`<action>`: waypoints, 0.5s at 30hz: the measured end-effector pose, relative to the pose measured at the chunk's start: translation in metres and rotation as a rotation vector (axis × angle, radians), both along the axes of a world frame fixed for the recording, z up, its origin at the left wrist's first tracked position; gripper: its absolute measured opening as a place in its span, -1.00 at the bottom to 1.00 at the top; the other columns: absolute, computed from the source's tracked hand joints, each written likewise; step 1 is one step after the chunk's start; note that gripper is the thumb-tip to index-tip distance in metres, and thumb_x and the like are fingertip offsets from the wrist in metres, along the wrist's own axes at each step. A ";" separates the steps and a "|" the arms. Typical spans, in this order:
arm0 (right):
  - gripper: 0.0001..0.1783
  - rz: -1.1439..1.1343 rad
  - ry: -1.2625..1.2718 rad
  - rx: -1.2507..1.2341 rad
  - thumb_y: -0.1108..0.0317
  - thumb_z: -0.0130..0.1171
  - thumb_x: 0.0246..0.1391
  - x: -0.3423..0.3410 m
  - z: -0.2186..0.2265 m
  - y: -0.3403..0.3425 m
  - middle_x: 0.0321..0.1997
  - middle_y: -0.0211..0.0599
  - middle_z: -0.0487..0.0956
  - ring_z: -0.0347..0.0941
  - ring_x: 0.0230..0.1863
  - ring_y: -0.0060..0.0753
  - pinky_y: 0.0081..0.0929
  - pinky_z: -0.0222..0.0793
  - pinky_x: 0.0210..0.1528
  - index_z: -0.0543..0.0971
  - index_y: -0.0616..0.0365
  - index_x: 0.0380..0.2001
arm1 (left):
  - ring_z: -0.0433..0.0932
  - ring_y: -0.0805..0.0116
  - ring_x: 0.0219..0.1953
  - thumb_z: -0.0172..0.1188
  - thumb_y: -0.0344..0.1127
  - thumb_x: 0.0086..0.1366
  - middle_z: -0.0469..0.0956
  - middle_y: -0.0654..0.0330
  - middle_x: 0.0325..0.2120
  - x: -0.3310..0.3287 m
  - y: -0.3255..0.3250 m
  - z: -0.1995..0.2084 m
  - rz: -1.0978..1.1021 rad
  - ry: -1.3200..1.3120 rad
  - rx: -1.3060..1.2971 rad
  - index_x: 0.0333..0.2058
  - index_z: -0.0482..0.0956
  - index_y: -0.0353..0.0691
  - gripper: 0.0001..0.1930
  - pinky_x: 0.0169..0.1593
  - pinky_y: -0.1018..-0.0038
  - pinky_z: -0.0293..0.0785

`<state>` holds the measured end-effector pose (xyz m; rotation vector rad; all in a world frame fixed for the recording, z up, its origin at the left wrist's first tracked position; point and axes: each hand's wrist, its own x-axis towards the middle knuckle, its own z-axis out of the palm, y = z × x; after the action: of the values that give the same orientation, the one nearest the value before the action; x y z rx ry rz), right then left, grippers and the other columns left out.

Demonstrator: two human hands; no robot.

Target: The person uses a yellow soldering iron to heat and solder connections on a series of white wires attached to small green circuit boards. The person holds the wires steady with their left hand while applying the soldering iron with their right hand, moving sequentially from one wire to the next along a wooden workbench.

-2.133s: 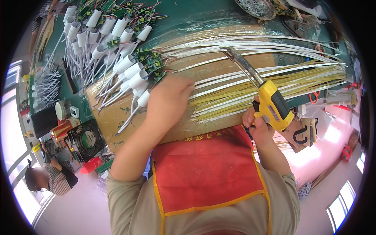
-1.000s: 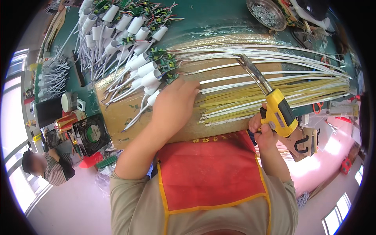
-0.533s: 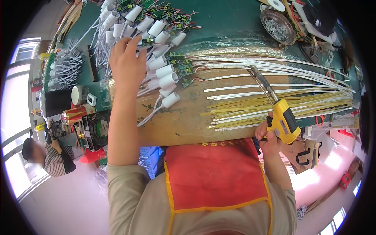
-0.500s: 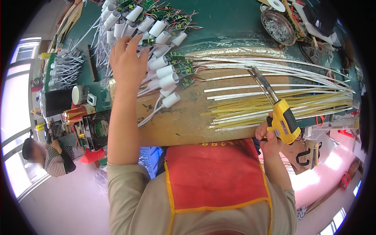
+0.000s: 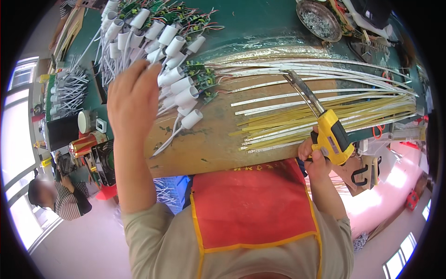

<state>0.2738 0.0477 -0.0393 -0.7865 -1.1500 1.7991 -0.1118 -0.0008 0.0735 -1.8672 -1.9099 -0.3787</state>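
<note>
My right hand (image 5: 317,156) is wrapped around the grip of a yellow and black soldering gun (image 5: 337,139). The gun's long metal tip slants up and away, over the white LED strips (image 5: 320,94). My left hand (image 5: 132,102) is at the near left side of a pile of white lamp sockets (image 5: 183,86) with grey cables. Its fingers are curled and smeared by motion, so what they may hold is hidden. Small green circuit boards (image 5: 200,76) with thin wires lie at the sockets' right, some beside the strip ends.
Yellow strips (image 5: 278,122) lie nearer me on the brown board (image 5: 204,149). A round metal dish (image 5: 318,21) of bits stands far right. At left are more bundled cables (image 5: 74,90), a fan (image 5: 104,160) and a seated person (image 5: 60,197). A blue crate (image 5: 172,188) sits below the table edge.
My left hand has come back toward me and left, away from a circuit board among the sockets. The whole view has shifted slightly. My right hand keeps hold of the soldering gun.
</note>
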 end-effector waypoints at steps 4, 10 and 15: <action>-0.22 0.002 -0.015 0.009 0.04 0.29 0.11 -0.003 0.002 0.002 -0.55 -0.43 0.33 0.21 -0.58 -0.57 -0.55 0.19 -0.54 0.24 0.28 0.22 | 0.53 0.19 -0.21 0.23 -0.38 0.01 0.53 0.13 -0.12 0.055 -0.040 -0.011 -0.175 -0.119 -0.348 -0.14 0.56 -0.20 -0.64 -0.20 0.27 0.40; -0.28 0.039 0.035 0.025 0.12 0.26 0.17 0.000 0.001 0.004 -0.53 -0.38 0.36 0.25 -0.56 -0.56 -0.56 0.24 -0.51 0.24 0.30 0.23 | 0.52 0.09 -0.21 0.22 -0.47 0.06 0.53 0.14 -0.26 0.098 -0.041 -0.058 -0.109 -0.439 -0.289 -0.19 0.57 -0.20 -0.72 -0.16 0.25 0.47; -0.27 0.028 0.028 0.030 0.12 0.27 0.16 0.000 0.002 0.003 -0.53 -0.38 0.37 0.25 -0.57 -0.56 -0.57 0.24 -0.52 0.24 0.31 0.23 | 0.53 0.06 -0.23 0.20 -0.47 0.11 0.54 0.08 -0.25 0.113 -0.045 -0.057 -0.112 -0.477 -0.473 -0.23 0.56 -0.21 -0.79 -0.17 0.28 0.49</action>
<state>0.2734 0.0509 -0.0377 -0.7297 -1.1722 1.8060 0.0016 -0.0456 0.0167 -2.3587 -2.3714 -0.4727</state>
